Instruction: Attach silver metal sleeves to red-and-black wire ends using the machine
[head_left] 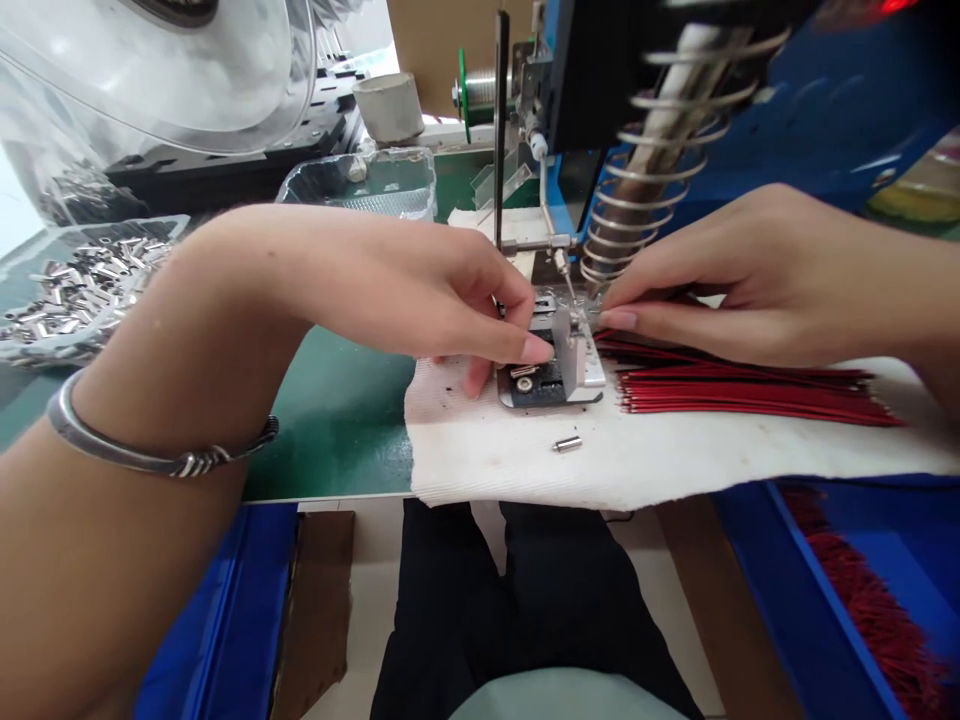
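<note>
My left hand (442, 290) reaches over a small metal jig (570, 365), its thumb and fingers curled in at the jig's left side. Whatever lies between those fingertips is hidden. My right hand (727, 280) pinches a thin wire at the jig's right side, close to the solder feed nozzle (564, 265). Most of that wire is covered by the fingers. Beneath the right hand lies a bundle of red wires (750, 392) on a white cloth (675, 450). One small metal connector pin (568, 444) rests on the cloth in front of the jig.
A blue soldering machine (810, 130) with a spring-wrapped iron (637, 180) stands behind the jig. A solder spool (484, 92) is mounted at the back. To the left sits a plastic tray of metal pins (90, 290). Blue bins (780, 570) stand below the table edge.
</note>
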